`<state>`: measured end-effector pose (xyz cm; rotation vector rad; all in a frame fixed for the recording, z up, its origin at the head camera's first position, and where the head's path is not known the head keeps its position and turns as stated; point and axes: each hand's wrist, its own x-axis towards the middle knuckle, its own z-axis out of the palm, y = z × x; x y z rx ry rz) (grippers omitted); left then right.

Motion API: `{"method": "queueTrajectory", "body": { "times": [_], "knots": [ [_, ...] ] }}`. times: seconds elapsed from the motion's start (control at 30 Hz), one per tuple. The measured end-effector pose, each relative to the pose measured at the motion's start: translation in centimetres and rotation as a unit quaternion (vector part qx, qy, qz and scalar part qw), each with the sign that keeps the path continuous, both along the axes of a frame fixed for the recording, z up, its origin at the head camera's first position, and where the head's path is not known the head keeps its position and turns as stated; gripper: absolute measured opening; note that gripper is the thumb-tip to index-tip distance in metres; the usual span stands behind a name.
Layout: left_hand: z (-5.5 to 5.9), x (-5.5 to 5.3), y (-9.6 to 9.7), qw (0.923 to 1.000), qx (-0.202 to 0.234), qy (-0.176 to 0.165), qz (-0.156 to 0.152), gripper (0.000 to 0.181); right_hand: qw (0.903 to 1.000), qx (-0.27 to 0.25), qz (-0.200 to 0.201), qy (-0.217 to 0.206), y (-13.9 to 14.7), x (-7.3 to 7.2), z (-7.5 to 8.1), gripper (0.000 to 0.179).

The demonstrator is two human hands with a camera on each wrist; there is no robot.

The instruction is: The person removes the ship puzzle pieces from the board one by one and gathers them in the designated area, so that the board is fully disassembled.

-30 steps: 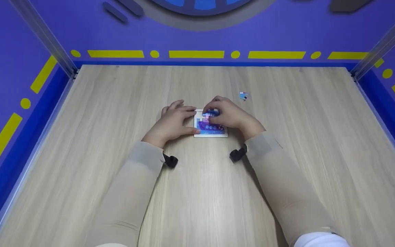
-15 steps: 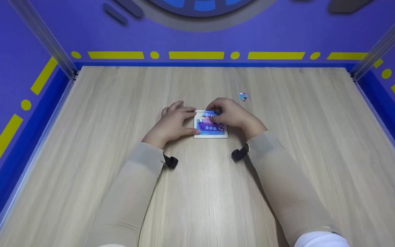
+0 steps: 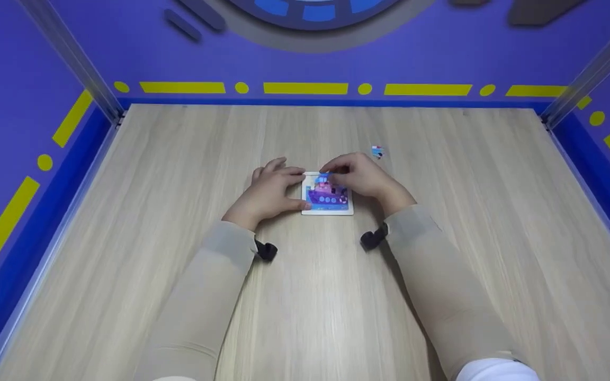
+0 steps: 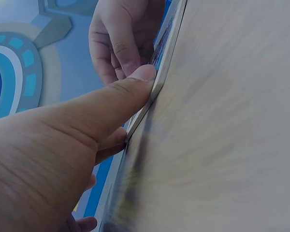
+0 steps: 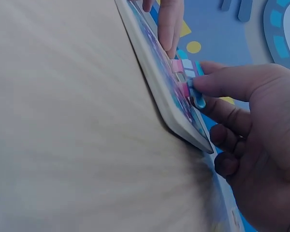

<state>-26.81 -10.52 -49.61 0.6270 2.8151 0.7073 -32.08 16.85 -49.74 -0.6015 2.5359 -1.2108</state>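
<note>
A small white-rimmed puzzle board (image 3: pixel 329 212) with a purple and pink ship picture lies flat on the table. My left hand (image 3: pixel 265 193) rests at its left side, thumb on the near corner and a straight finger on the far corner. In the left wrist view, the thumb (image 4: pixel 116 101) presses on the rim. My right hand (image 3: pixel 366 177) is over the board's far right part. Between thumb and finger it pinches a blue, white and pink puzzle piece (image 5: pixel 189 72), seen tilted up from the board in the right wrist view. Fingers partly cover the picture.
Another puzzle piece (image 3: pixel 377 152) lies loose on the wooden table (image 3: pixel 305 296), beyond the right hand. Blue-purple walls (image 3: pixel 305 63) with yellow marks enclose the table at the back and both sides.
My right hand has shifted slightly right and away over the board with the puzzle piece, uncovering more of the ship picture. The left hand stays on the board's left edge.
</note>
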Motion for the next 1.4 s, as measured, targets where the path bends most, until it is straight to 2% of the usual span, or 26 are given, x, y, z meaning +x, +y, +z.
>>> {"method": "queueTrajectory", "body": {
  "times": [0.3, 0.57, 0.73, 0.87, 1.0, 1.13, 1.33, 1.4],
  "knots": [
    [0.0, 0.0, 0.0, 1.0, 0.002, -0.001, -0.001, 0.084, 0.9953, -0.081, -0.043, -0.03, 1.2, -0.6, -0.4, 0.019],
    [0.0, 0.0, 0.0, 1.0, -0.001, 0.004, 0.003, 0.083, 0.9863, -0.145, -0.051, -0.06, 2.0, -1.0, -0.2, 0.016],
    [0.0, -0.1, 0.0, 1.0, -0.001, -0.001, -0.001, 0.083, 0.9715, -0.21, -0.075, -0.081, 3.4, -1.1, 0.3, 0.015],
    [-0.1, 0.0, 0.0, 1.0, -0.001, 0.0, -0.001, 0.083, 0.9543, -0.256, -0.125, -0.089, 5.2, -1.3, 0.6, 0.011],
    [-0.3, 0.0, 0.0, 1.0, 0.001, 0.002, 0.0, 0.084, 0.9476, -0.258, -0.169, -0.083, 7.2, -1.6, 0.9, 0.013],
    [-0.3, 0.0, 0.0, 1.0, 0.002, 0.003, 0.0, 0.084, 0.9449, -0.261, -0.187, -0.064, 9.1, -1.9, 1.2, 0.012],
    [-0.2, -0.1, 0.0, 1.0, 0.002, 0.001, 0.0, 0.085, 0.9244, -0.307, -0.216, -0.069, 11.0, -2.0, 1.5, 0.01],
    [-0.2, -0.1, 0.0, 1.0, 0.004, -0.001, 0.001, 0.085, 0.9243, -0.299, -0.229, -0.062, 11.3, -2.1, 1.6, 0.011]
  ]
}}
